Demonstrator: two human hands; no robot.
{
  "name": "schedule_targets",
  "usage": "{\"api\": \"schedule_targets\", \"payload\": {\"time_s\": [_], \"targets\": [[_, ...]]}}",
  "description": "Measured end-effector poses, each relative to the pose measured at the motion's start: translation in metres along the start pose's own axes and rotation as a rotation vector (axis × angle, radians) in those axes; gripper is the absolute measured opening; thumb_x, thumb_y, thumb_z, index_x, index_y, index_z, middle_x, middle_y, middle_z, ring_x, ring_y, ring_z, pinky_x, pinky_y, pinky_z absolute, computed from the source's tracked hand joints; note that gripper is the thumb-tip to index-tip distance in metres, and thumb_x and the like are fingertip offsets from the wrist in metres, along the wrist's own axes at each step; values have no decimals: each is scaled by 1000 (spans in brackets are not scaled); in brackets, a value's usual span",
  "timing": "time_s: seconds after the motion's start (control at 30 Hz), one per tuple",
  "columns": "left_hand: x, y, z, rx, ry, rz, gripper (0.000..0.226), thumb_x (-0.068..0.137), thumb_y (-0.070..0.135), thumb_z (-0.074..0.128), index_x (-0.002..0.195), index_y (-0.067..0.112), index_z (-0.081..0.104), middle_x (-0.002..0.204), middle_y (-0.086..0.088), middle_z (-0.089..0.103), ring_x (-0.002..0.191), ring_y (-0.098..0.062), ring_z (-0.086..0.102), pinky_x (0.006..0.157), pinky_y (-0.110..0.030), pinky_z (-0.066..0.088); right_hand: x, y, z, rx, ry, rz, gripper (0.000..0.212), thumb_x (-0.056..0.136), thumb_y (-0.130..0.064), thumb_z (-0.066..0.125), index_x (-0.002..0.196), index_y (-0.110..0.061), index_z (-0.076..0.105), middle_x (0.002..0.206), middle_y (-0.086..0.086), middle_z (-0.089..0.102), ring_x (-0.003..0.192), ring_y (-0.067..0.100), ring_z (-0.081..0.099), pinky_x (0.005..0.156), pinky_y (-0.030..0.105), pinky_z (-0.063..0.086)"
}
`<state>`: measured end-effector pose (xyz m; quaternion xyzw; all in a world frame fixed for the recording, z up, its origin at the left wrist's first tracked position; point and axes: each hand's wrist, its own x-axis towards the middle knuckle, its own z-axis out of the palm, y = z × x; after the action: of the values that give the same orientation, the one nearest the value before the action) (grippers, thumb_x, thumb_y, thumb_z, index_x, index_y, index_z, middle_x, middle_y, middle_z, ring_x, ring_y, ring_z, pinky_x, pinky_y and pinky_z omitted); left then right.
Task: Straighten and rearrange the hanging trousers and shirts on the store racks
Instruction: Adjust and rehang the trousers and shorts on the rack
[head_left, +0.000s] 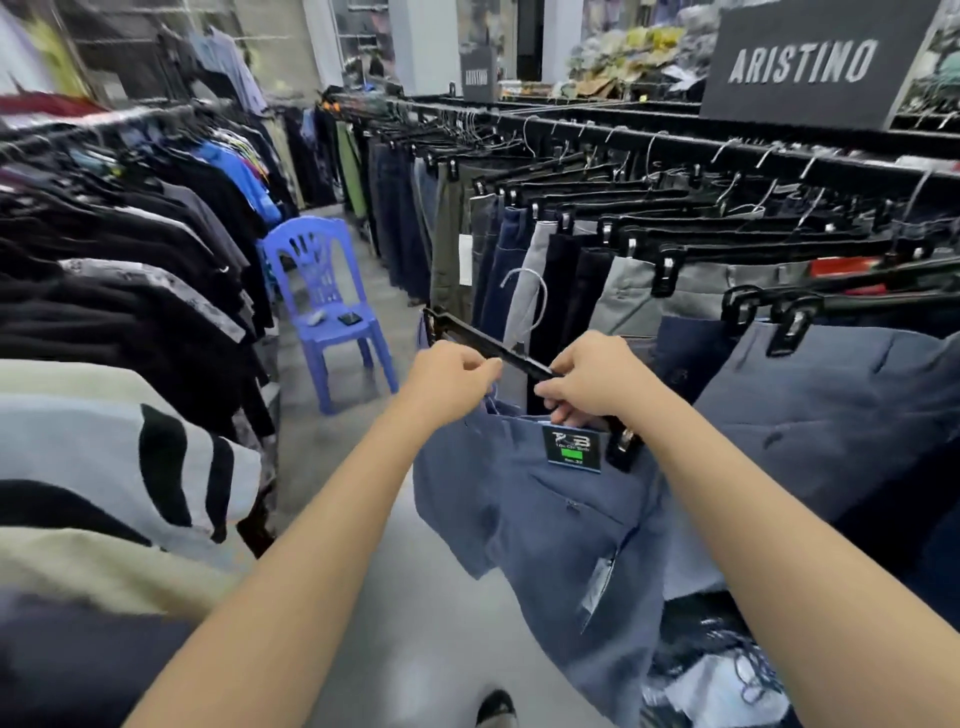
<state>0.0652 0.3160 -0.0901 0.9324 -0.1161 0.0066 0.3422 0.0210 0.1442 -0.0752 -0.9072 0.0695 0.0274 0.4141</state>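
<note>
Head view: a black clip hanger is held off the rack in mid-aisle, its long axis running from far left down to near right, its wire hook standing up near the middle. Blue-grey trousers hang below it, with the waistband caught only at the near-right clip; the far-left end of the bar is bare. The left hand is curled at the bar's middle and pinches the loose edge of the waistband. The right hand is closed round the bar and waistband just beside the black size tag. The free waistband corner lies below and near-right of the empty far-left clip, so the left hand is judged the nearer one for drawing cloth up to it. The trouser rack to the right is packed with clipped trousers. On the left rack hang dark shirts. A blue plastic chair in the aisle carries a phone and a small pale item, not identifiable.
</note>
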Motion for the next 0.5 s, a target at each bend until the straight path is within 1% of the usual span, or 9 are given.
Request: {"api": "schedule_targets", "payload": {"time_s": [0.03,0.1,0.17,0.2,0.23,0.3,0.37,0.43,0.5], "targets": [[-1,4,5,-91,-77,-41,40,91,45,53,83,11,73,79,-2,74,74,-18,69,77,-34,57,2,-4,3,29,-3,12,12,91,-6,64,80,1,64,79,20,72,59,22,70,60,38,62],[-1,11,13,-215,-138,-113,58,89,58,49,93,4,72,86,-8,74,77,-23,70,81,-42,57,4,-11,11,62,-19,34,14,92,-3,61,81,4,66,78,21,72,68,26,73,65,43,62],[3,16,20,-261,-120,-187,70,85,65,49,100,0,70,96,-14,73,91,-27,69,84,-39,55,6,-16,19,117,-63,51,13,93,1,57,81,2,64,74,17,69,70,25,73,70,46,62],[5,16,22,-286,-99,-226,71,83,65,51,102,-1,69,98,-17,71,95,-29,67,81,-34,54,8,-17,22,158,-92,41,11,93,2,57,84,2,64,74,14,69,67,22,72,73,46,61],[6,16,23,-316,-71,-260,70,82,63,54,102,-2,68,96,-18,70,93,-30,67,74,-29,51,8,-17,25,202,-125,19,9,93,2,58,88,3,65,75,13,69,64,18,70,75,45,61],[8,13,21,-420,-38,-316,56,83,54,60,96,0,67,84,-15,68,75,-25,64,66,-28,45,8,-16,26,268,-183,-33,7,93,0,60,91,1,67,78,11,69,69,15,69,78,38,61],[7,8,15,-562,-45,-370,42,80,47,69,89,6,67,78,-8,66,71,-21,60,69,-31,48,6,-14,24,313,-242,-75,7,93,-2,62,93,0,69,84,13,69,77,17,68,75,30,61],[7,3,7,-652,-54,-389,49,69,49,78,89,5,69,74,-8,67,69,-22,62,72,-36,53,7,-13,24,350,-317,-102,14,92,-10,65,99,1,70,88,13,70,80,19,63,67,23,56],[8,1,-3,-653,-71,-365,51,67,41,79,94,1,66,76,-12,67,66,-24,62,72,-37,56,11,-12,27,415,-398,-110,26,91,-22,66,105,-1,71,95,10,70,85,23,59,75,28,54]]}}
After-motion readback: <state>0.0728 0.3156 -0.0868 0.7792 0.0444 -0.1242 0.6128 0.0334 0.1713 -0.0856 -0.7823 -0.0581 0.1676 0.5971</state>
